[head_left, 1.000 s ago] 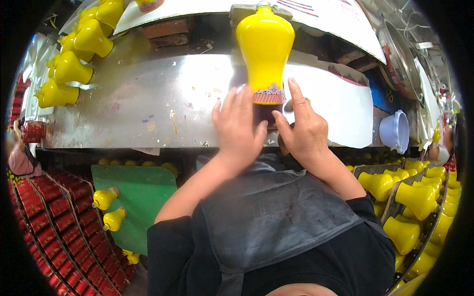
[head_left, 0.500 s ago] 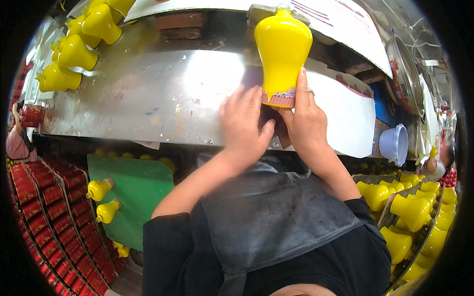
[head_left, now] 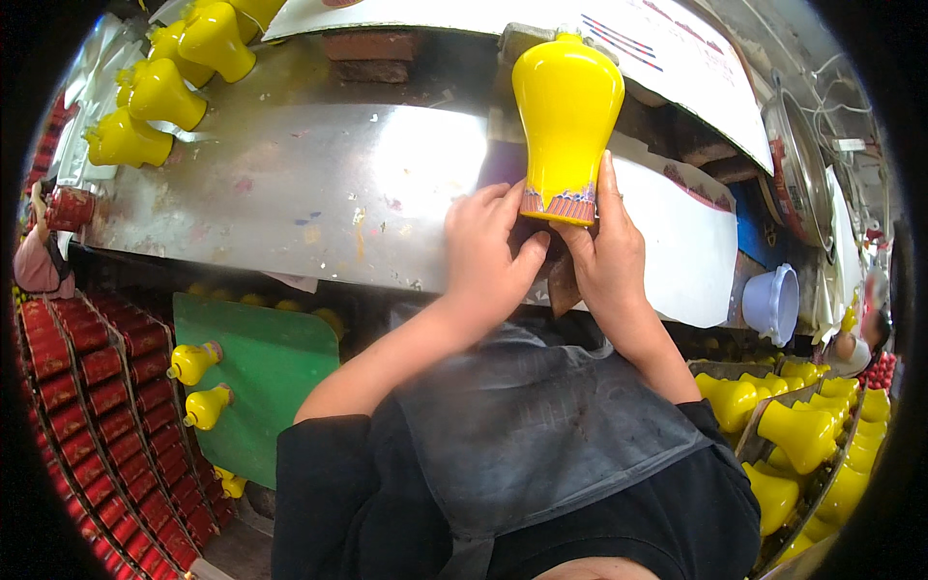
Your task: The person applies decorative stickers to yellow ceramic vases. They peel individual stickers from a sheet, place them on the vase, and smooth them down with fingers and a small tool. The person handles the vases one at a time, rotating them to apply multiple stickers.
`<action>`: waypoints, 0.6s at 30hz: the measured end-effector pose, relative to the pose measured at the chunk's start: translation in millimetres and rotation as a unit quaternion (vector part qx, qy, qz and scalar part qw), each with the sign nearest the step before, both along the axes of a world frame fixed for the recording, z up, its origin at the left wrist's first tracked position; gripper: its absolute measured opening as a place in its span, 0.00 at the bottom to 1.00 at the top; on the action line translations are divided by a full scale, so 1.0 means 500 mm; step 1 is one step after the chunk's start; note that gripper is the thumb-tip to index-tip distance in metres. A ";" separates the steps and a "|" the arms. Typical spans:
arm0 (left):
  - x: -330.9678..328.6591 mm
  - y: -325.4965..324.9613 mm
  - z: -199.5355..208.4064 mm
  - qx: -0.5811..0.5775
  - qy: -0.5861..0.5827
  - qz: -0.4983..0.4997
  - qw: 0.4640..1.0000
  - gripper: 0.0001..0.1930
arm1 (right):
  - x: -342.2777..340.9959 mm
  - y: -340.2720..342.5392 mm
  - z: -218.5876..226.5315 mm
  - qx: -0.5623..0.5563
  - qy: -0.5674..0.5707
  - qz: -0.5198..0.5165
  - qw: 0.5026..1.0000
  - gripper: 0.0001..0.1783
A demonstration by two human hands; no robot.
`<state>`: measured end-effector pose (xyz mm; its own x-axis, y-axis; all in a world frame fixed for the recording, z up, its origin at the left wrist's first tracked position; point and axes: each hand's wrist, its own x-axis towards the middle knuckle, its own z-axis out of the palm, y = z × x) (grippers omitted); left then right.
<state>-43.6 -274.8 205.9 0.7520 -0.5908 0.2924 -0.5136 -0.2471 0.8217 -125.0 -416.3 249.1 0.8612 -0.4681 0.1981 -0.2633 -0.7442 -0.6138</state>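
Over the desk (head_left: 290,193): yellow vase (head_left: 567,111), patterned base (head_left: 561,205) toward the person
Left hand (head_left: 483,266): fingers at base edge, cannot tell whether clamped
Right hand (head_left: 615,256): fingers clamped on base

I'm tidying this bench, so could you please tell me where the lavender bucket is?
In the head view, the lavender bucket is at the right, just beyond the large white sheet.

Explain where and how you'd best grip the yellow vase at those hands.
I'd suggest the patterned end, from the near side, clasping both flanks: the yellow vase has that end nearest, slimmer than its far, bulging shoulder.
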 end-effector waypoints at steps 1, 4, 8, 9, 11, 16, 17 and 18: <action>0.002 -0.001 0.000 0.006 0.000 -0.003 1.000 0.28 | 0.000 0.000 -0.001 0.007 -0.004 0.001 1.000 0.44; 0.006 -0.009 -0.001 0.014 -0.019 0.000 1.000 0.28 | 0.000 -0.003 -0.001 0.019 -0.027 0.012 0.999 0.44; 0.014 -0.018 0.004 0.065 -0.073 0.007 0.995 0.30 | -0.006 -0.011 0.007 0.016 -0.031 0.024 0.999 0.45; 0.015 -0.018 0.007 0.041 -0.085 0.029 0.995 0.32 | -0.005 -0.013 0.008 0.003 -0.007 0.017 1.000 0.45; 0.016 -0.016 0.016 0.043 -0.053 0.057 0.996 0.34 | -0.005 -0.016 0.011 -0.040 0.024 0.004 0.999 0.47; 0.033 -0.030 0.033 0.012 -0.221 0.010 0.975 0.43 | -0.004 -0.028 0.013 -0.051 0.008 0.051 0.997 0.50; 0.041 -0.036 0.033 0.012 -0.258 -0.005 0.966 0.44 | -0.006 -0.034 0.015 -0.008 0.025 0.057 0.998 0.50; 0.049 -0.040 0.033 0.020 -0.263 -0.009 0.965 0.45 | -0.008 -0.040 0.017 0.017 0.012 0.052 0.998 0.49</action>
